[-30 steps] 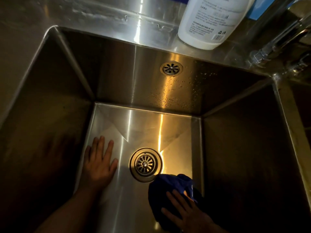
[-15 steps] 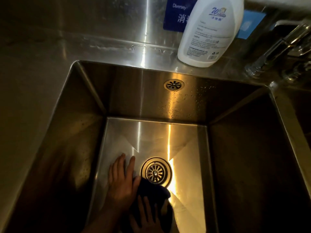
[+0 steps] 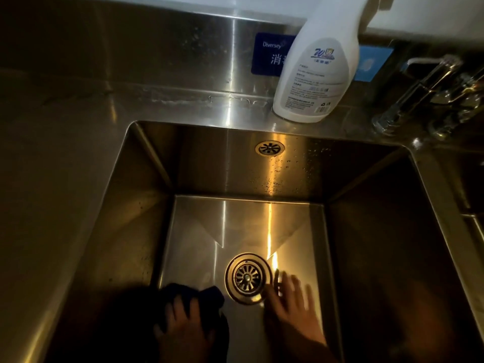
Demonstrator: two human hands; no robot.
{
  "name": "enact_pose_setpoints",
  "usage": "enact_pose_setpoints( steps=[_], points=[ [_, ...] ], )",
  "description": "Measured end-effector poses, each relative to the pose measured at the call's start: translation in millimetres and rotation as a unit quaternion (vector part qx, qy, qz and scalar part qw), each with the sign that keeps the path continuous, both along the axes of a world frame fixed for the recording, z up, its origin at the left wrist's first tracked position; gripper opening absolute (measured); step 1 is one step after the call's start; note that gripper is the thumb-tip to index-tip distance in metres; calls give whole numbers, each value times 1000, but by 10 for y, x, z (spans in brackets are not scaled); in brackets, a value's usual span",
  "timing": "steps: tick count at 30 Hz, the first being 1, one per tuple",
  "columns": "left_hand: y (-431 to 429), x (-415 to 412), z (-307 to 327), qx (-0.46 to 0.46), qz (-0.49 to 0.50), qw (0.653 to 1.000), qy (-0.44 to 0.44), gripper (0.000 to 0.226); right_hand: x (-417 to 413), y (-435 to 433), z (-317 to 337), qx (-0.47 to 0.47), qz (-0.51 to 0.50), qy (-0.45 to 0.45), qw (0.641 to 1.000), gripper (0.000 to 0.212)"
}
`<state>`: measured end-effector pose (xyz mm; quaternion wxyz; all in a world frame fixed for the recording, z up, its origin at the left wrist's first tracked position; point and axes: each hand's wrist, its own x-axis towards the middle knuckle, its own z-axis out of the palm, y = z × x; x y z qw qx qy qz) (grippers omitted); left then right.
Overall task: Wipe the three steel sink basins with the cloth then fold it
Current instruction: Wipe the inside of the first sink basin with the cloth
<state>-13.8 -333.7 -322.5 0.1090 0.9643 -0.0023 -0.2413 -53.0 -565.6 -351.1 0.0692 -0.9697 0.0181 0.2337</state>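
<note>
I look down into one deep steel sink basin in dim light. A dark blue cloth lies bunched on the basin floor at the front left, left of the round drain strainer. My left hand lies on top of the cloth and presses it down, fingers pointing away from me. My right hand is blurred, with spread fingers and nothing in it, just right of the drain over the basin floor. The other basins are out of view.
A white spray bottle stands on the back ledge above the basin. A steel tap sits at the back right. An overflow grille and water drops mark the rear wall. Blue signs hang on the backsplash.
The cloth went from under my right hand at the front right to under my left hand at the front left. My right hand moved off to the drain's right. The view pulled back.
</note>
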Motion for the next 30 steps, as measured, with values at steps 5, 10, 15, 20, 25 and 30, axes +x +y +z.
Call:
enact_pose_setpoints(
  steps=[5,10,15,20,25,30],
  points=[
    [85,-293,-258,26,-81,993,-88,54,-35,-473,-63,-68,-63,115,989,92],
    [98,-107,-296,-18,-115,992,-49,87,-62,-407,-137,-43,-115,97,988,81],
    [222,149,-494,-5,-181,983,-13,164,-115,-451,-299,-46,-132,131,981,83],
    [74,800,-504,45,-186,981,-8,126,-165,-477,-454,-63,-144,122,980,77],
    [-162,1087,-412,131,-129,983,12,72,-115,-457,-428,-8,-166,120,979,90],
    [-193,765,-160,168,-121,976,73,62,-53,-422,-272,-19,-166,120,979,81]
  ],
)
